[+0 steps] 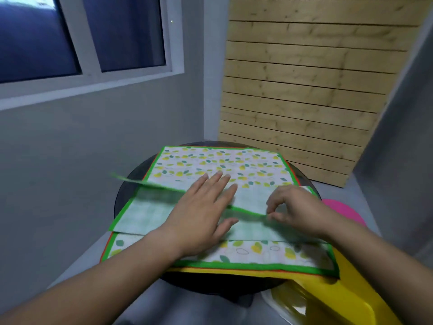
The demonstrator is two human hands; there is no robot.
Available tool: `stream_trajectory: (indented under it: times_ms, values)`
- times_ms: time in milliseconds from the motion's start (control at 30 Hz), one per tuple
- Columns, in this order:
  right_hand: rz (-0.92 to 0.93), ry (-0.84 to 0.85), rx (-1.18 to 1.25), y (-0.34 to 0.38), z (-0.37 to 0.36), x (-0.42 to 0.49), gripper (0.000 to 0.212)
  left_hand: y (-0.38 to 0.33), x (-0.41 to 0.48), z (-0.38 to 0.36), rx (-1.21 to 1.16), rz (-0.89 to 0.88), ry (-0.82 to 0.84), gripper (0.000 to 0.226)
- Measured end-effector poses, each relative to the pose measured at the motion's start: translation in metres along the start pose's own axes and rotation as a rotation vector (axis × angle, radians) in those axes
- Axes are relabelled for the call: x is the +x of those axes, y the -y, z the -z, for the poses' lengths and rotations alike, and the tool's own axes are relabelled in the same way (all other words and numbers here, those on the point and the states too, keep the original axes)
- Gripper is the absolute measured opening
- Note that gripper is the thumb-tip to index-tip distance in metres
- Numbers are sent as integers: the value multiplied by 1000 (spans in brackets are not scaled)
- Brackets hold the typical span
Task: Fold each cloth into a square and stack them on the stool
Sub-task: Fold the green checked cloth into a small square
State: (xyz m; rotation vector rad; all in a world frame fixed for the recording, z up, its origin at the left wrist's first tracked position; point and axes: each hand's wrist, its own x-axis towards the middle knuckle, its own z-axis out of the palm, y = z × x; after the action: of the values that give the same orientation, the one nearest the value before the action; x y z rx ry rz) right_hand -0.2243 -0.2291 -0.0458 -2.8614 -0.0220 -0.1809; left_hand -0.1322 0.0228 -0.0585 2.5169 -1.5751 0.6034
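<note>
Press left grip [201, 207] flat, fingers straight, on leaf-print cloth [222, 160] spread over round dark counter [210, 282]; with right grip [295, 207] pinching the flap's green hem [248, 211], lay hem parallel to far border, corners matched, before creasing

A plain home room corner: grey walls, a window [82, 36], and leaning slatted wooden boards [304, 78].

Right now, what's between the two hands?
Head view: only the cloth, its folded-over green edge running from under the flat left hand to the right hand pinching it.
</note>
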Motion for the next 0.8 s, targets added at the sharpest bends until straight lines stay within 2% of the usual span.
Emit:
stream_trajectory:
  times_ms: [133,267,533,800]
  values:
    - [-44,93,99,-9,-14,-19,9,2,-14,-22,15,88,362,73]
    - [-89,144,127,-16,-21,-28,8,7,-25,-38,-28,134,542,69]
    - [-76,154,150,-13,-24,-28,10,12,-29,-45,-177,170,547,69]
    - [-75,185,194,-7,-34,-34,7,19,-29,-45,-149,138,543,70]
